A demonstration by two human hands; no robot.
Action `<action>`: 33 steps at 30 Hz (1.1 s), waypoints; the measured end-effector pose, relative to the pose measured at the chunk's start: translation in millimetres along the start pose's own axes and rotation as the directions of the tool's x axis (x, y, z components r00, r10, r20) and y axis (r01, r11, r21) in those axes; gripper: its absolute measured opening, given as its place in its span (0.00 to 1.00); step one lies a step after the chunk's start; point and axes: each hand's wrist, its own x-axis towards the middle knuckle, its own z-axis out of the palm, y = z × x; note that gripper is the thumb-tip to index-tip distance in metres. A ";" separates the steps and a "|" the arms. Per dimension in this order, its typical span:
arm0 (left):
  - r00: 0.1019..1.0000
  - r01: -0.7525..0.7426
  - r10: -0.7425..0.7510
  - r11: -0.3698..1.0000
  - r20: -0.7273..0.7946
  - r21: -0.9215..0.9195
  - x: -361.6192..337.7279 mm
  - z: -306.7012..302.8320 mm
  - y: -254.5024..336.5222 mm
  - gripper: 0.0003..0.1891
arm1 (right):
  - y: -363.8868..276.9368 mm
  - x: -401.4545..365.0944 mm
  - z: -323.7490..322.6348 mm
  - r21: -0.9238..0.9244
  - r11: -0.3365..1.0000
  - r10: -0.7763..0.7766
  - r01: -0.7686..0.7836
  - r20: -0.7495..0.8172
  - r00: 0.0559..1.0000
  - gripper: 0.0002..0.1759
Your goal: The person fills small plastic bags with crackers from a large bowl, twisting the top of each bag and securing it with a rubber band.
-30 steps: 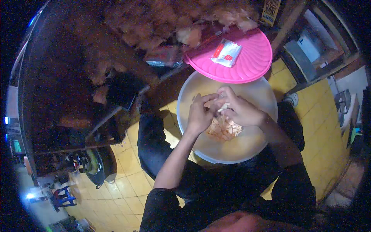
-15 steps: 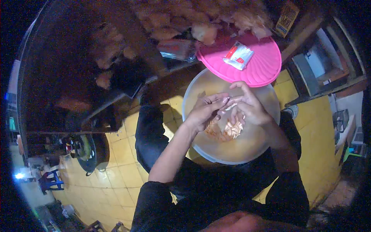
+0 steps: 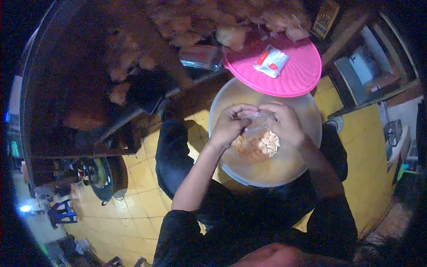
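A big pale plastic tub [image 3: 291, 167] rests on my lap. Over it, my left hand [image 3: 229, 126] and my right hand [image 3: 284, 123] each pinch a top edge of a small clear plastic bag [image 3: 256, 143]. The bag hangs between them, filled with pale orange chips. My fingers are curled on the bag's mouth, close together. Both forearms reach up from my dark sleeves.
A pink round lid [image 3: 289, 71] lies at the tub's far rim with a small red-and-white packet [image 3: 270, 61] on it. A heap of orange-brown chips [image 3: 209, 22] lies beyond it on a dark table. The floor has yellow tiles [image 3: 138, 196]; a dark pan [image 3: 104, 175] sits at left.
My hands have closed on the bag's top edges and pulled it up, so the filled bag now hangs between them. Before, my fingers were loosely working above the chips.
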 end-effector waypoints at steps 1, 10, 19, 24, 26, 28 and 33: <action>0.973 -0.161 0.209 0.922 -0.102 0.352 1.4 -0.8 -2.5 0.17 | -1.4 0.4 -2.5 0.008 1.000 0.004 -0.004 0.001 1.000 0.15; 0.874 -0.443 0.477 0.702 0.094 0.558 -2.7 16.7 12.2 0.18 | -9.6 -1.4 -3.7 -0.110 0.976 -0.179 0.187 0.078 0.981 0.15; 0.954 0.073 -0.139 0.967 0.267 0.244 -7.6 31.4 6.7 0.15 | -16.7 3.0 -22.2 0.718 0.646 0.214 -0.260 0.157 0.964 0.10; 0.937 0.157 -0.200 0.973 0.286 0.166 -3.6 28.1 5.9 0.15 | 0.5 8.9 -25.9 0.763 0.598 0.306 -0.247 0.068 0.950 0.09; 0.983 -0.010 -0.055 0.938 0.176 0.347 -9.5 33.5 11.0 0.16 | -1.1 9.9 -27.8 0.749 0.613 0.321 -0.253 0.057 0.945 0.09; 0.813 -0.469 0.572 0.539 0.105 0.700 -1.1 30.8 -1.9 0.15 | -10.4 6.2 -28.4 0.599 0.764 0.260 -0.239 0.053 0.964 0.09; 0.943 -0.231 0.308 0.877 -0.125 0.421 -4.6 18.0 -4.4 0.11 | -4.8 2.6 -3.7 0.622 0.690 0.156 -0.371 0.372 0.915 0.08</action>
